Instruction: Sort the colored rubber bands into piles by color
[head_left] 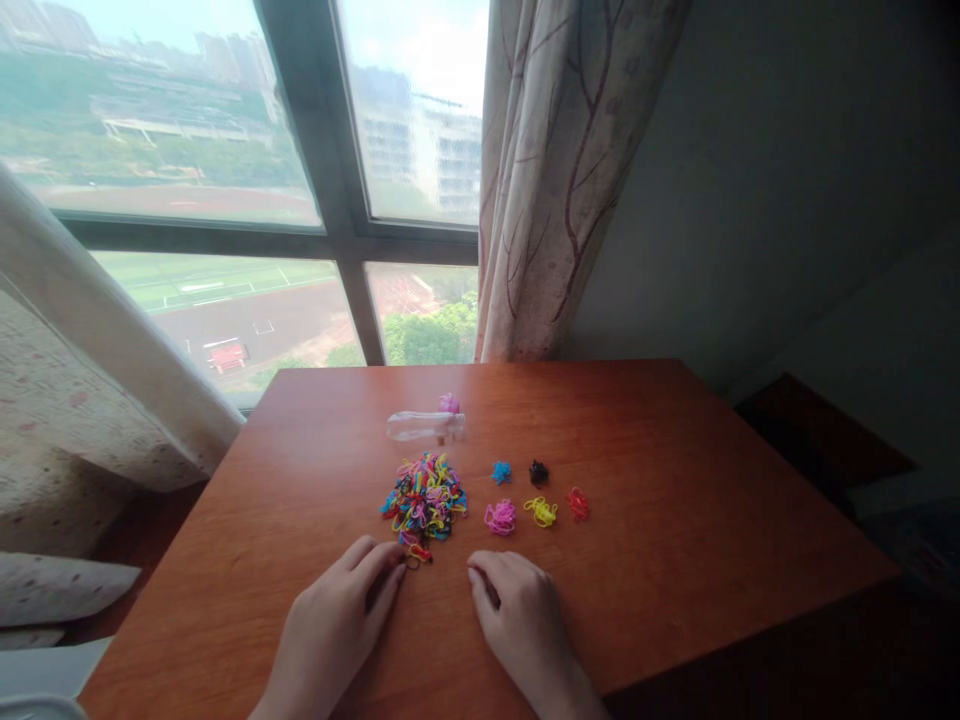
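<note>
A mixed heap of small coloured rubber bands (426, 498) lies on the wooden table in front of my hands. At its near edge, my left hand (341, 610) is closed, thumb and forefinger pinching at a dark rubber band (412, 564). A few red and yellow bands (420, 552) lie just beyond these fingertips. My right hand (523, 610) rests on the table with fingers curled and thumb against them; whatever is in them, if anything, is hidden. Beyond it are small piles of pink bands (500, 517), yellow bands (541, 512), red bands (578, 504), blue bands (502, 472) and black bands (538, 472).
A clear plastic bag or pouch (426, 426) lies behind the heap, with a purple item (449, 403) at its far side. The brown table (675, 480) reaches to a window (337, 235) with curtains (555, 180). A dark wall stands at the right.
</note>
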